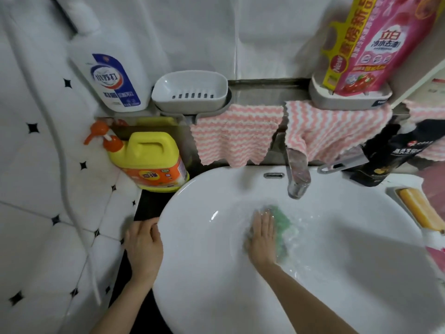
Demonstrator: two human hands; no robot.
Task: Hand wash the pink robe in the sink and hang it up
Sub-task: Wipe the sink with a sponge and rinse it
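The glossy white sink [192, 237] held shallow, rippling water and a rough green scouring pad [283, 227], pressed flat under the straight-fingered right hand [262, 235]. The left hand [143, 247] rested relaxed on the rim, gripping nothing. A pale dish [395, 192] held a yellow soap bar [419, 208]. At the right edge, pink fabric [435, 186] was possibly the robe.

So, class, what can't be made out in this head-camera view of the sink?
- Head view: green item, sponge or cloth unclear; the right hand covers part of it and water blurs it.
- Head view: pink fabric is cut off by the right edge; robe or not, cannot tell.
- Head view: yellow bottle, label print too small.
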